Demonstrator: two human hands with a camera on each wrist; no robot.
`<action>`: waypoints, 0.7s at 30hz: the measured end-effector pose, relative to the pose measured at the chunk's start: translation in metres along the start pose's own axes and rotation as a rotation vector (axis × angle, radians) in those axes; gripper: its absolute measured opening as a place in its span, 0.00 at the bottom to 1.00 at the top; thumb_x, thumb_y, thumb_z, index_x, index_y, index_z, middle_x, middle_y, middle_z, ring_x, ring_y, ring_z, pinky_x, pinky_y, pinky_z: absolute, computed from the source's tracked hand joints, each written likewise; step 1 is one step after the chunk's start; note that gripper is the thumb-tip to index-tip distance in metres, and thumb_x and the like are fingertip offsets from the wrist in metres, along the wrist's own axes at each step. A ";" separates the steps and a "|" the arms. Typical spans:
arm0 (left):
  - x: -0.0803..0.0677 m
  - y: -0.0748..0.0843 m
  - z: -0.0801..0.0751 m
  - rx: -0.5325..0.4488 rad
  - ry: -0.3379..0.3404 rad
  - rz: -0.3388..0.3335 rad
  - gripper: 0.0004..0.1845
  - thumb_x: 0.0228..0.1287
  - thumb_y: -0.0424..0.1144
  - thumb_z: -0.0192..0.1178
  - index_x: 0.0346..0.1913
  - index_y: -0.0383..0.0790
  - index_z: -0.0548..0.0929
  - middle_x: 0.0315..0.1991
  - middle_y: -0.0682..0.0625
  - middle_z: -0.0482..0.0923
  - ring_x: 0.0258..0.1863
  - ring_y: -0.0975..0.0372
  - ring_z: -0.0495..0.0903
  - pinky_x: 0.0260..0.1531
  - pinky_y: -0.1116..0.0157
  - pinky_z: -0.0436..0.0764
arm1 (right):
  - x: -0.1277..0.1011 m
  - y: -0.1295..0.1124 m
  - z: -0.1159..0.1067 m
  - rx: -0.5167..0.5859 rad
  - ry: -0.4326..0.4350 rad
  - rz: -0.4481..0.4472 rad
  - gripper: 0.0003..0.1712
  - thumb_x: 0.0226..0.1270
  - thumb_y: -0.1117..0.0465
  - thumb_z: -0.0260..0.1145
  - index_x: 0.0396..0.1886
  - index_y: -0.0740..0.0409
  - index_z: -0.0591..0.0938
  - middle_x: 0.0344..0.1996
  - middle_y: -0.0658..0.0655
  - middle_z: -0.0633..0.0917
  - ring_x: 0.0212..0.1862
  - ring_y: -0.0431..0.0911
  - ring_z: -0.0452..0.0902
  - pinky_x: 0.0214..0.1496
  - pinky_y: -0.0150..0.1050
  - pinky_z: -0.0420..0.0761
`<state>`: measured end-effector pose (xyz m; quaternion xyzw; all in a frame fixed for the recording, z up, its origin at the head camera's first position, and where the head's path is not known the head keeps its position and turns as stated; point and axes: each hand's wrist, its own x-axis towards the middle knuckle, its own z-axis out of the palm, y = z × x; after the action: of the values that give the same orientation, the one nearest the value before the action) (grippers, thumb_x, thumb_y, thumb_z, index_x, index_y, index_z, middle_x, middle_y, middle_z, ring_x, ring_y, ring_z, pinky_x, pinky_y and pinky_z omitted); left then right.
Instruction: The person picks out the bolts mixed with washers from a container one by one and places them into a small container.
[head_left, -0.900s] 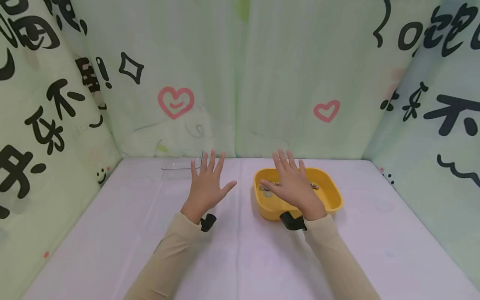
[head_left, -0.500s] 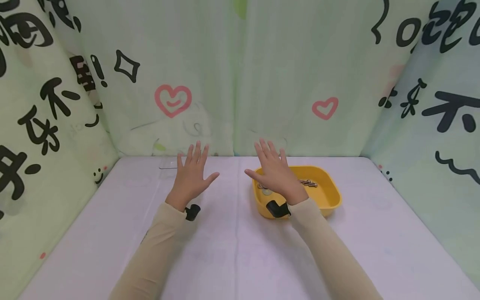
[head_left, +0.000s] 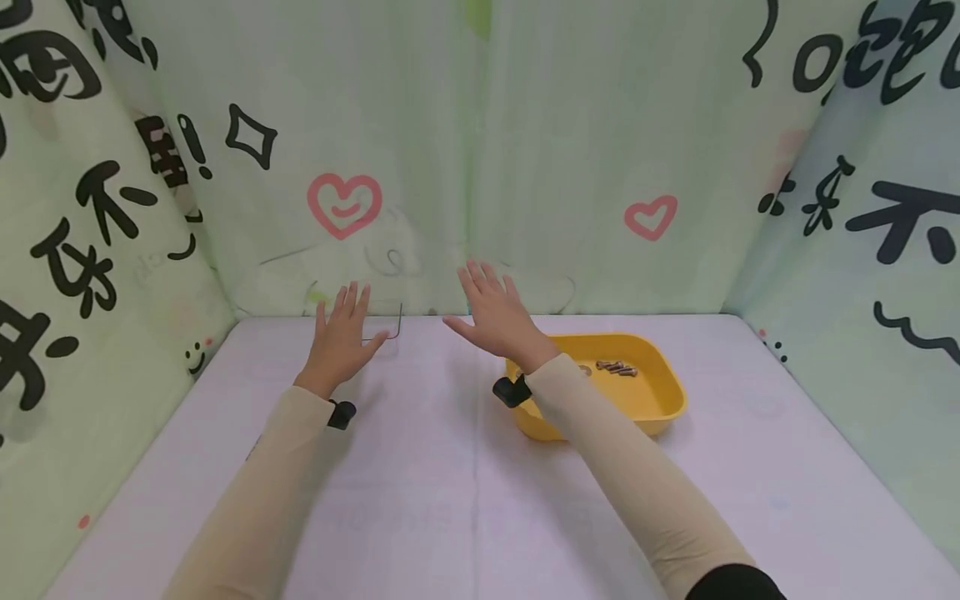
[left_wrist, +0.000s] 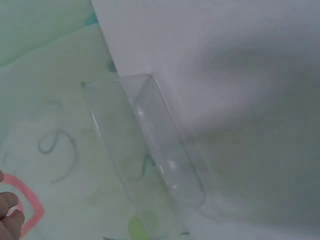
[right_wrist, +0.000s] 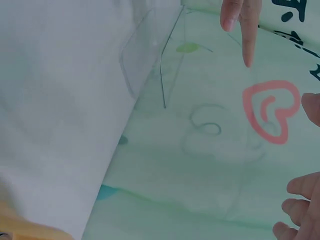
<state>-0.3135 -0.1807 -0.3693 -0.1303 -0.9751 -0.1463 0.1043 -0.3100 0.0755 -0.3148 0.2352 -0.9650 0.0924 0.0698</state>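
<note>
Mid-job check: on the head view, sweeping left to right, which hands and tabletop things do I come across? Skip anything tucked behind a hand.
Left hand → right hand → yellow tray, with metal screws lying in it.

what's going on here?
A person holds both hands out, palms down, over a table, fingers straight, gripping nothing. The left hand is in front of a clear L-shaped plastic piece at the table's back edge, by the curtain. The right hand is left of a yellow tray, and the right forearm crosses in front of that tray in the head view. Small metal screws lie inside it.
</note>
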 end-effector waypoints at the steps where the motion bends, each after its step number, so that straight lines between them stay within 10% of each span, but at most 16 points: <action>1: 0.001 -0.005 0.001 -0.002 0.000 -0.001 0.43 0.68 0.54 0.50 0.75 0.38 0.41 0.76 0.37 0.38 0.75 0.46 0.37 0.69 0.39 0.34 | 0.005 -0.002 0.001 -0.003 -0.004 -0.003 0.46 0.70 0.37 0.48 0.75 0.58 0.44 0.76 0.57 0.42 0.77 0.53 0.34 0.76 0.58 0.41; 21: 0.005 -0.079 0.010 -0.011 -0.071 -0.126 0.39 0.72 0.50 0.44 0.73 0.30 0.42 0.73 0.29 0.40 0.73 0.40 0.41 0.68 0.36 0.39 | 0.064 -0.037 0.050 -0.013 0.014 -0.018 0.41 0.73 0.43 0.47 0.75 0.60 0.48 0.76 0.58 0.48 0.77 0.51 0.40 0.76 0.51 0.49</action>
<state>-0.3422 -0.2496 -0.3978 -0.0744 -0.9836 -0.1534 0.0594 -0.3536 0.0049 -0.3463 0.2425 -0.9630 0.0871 0.0791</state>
